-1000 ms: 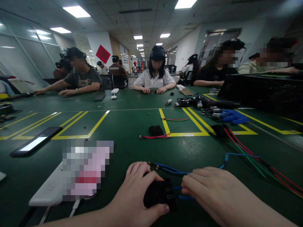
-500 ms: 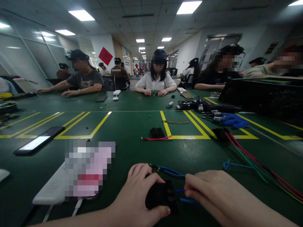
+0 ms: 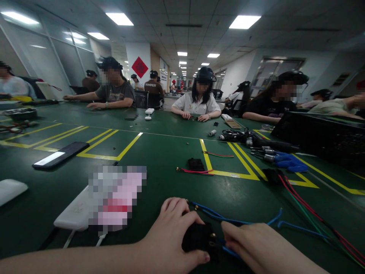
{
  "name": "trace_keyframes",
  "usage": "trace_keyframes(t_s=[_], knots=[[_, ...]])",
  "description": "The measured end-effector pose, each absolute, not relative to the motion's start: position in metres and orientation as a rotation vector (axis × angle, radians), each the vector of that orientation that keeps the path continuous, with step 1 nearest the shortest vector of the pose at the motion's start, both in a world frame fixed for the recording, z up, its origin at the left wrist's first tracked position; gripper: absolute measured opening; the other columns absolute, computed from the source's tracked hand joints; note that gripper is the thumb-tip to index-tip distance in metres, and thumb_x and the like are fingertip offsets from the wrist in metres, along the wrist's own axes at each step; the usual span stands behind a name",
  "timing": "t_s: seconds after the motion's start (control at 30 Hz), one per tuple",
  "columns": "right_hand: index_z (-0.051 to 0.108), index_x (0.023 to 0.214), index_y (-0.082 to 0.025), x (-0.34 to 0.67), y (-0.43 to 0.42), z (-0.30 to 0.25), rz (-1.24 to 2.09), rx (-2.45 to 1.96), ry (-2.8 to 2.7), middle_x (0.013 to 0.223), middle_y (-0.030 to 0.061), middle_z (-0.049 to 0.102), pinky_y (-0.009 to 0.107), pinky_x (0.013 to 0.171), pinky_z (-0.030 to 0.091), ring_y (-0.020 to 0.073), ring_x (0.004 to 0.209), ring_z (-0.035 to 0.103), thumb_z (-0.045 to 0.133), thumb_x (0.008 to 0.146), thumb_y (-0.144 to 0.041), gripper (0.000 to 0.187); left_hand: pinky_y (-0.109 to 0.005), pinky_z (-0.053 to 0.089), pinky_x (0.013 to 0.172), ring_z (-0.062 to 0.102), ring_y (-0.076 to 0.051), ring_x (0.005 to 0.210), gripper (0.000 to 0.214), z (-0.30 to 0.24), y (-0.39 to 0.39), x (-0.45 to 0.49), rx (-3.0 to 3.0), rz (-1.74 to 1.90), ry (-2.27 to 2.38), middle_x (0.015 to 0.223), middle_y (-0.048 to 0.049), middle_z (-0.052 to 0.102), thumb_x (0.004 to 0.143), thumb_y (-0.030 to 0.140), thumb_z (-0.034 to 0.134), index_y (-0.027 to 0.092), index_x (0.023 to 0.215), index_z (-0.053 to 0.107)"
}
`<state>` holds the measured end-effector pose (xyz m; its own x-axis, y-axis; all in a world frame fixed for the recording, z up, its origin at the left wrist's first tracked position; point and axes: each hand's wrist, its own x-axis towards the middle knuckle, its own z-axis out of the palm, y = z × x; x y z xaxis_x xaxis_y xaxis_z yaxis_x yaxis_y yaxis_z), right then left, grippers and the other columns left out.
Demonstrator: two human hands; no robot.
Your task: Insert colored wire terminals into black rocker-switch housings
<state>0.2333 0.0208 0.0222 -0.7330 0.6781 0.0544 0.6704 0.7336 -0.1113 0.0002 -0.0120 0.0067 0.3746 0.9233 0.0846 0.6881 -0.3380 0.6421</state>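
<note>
My left hand (image 3: 173,236) is closed round a small black connector block (image 3: 199,236) at the near edge of the green table (image 3: 159,156). My right hand (image 3: 256,247) pinches a blue wire (image 3: 228,251) right at the block's metal terminals. More blue wires (image 3: 225,219) with bare metal ends run from the block across the table to the right. A second black block (image 3: 195,164) lies further out beside a red wire (image 3: 196,171).
A white power bank (image 3: 75,211) and a blurred pink item lie to the left, a dark phone (image 3: 61,155) beyond. Red, green and black wires (image 3: 310,213) trail right; blue-handled tools (image 3: 283,160) and a black crate (image 3: 322,133) sit behind. Several people sit around the table.
The view has swung a little left and down. My right hand has slid closer to the block with the blue wire; my left hand keeps its hold.
</note>
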Motion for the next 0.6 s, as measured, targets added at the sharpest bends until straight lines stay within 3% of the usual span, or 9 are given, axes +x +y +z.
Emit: trace_keyframes(t_s=[0.13,0.3,0.47,0.6], knots=[[0.053,0.084,-0.025,0.239,0.028,0.02,0.236,-1.178,-2.879,0.069,-0.005,0.07,0.024,0.049,0.039,0.0158,0.058,0.069,0.048,0.089,-0.001,0.024,-0.054,0.041,0.096,0.049,-0.033,0.109,0.045,0.007,-0.013,0.001,2.125,0.613,1.398,0.105,-0.0026,0.056,0.064,0.035,0.089,0.026,0.103,0.068],[0.051,0.088,-0.025,0.242,0.037,0.016,0.142,-1.113,-2.587,0.074,-0.0033,0.068,0.025,0.056,0.047,0.0151,0.063,0.068,0.039,0.1,-0.015,0.02,-0.054,0.041,0.095,0.049,-0.034,0.109,0.046,0.007,-0.013,0.0,2.134,0.596,1.386,0.104,-0.0037,0.056,0.064,0.038,0.09,0.025,0.103,0.068],[0.059,0.112,-0.022,0.229,0.038,0.018,0.032,-0.922,-2.587,0.104,0.0051,0.072,0.03,0.08,0.056,0.0176,0.096,0.069,0.041,0.097,-0.013,0.026,-0.055,0.038,0.099,0.049,-0.033,0.109,0.048,0.003,-0.01,-0.001,2.141,0.615,1.372,0.106,-0.0035,0.055,0.065,0.041,0.09,0.026,0.104,0.067],[0.061,0.111,-0.022,0.229,0.03,0.029,-0.059,-0.863,-2.581,0.1,0.005,0.071,0.031,0.076,0.058,0.0185,0.091,0.069,0.043,0.097,-0.017,0.024,-0.055,0.037,0.099,0.049,-0.032,0.108,0.048,0.002,-0.01,-0.001,2.143,0.615,1.366,0.105,-0.0033,0.055,0.064,0.038,0.091,0.026,0.103,0.066]])
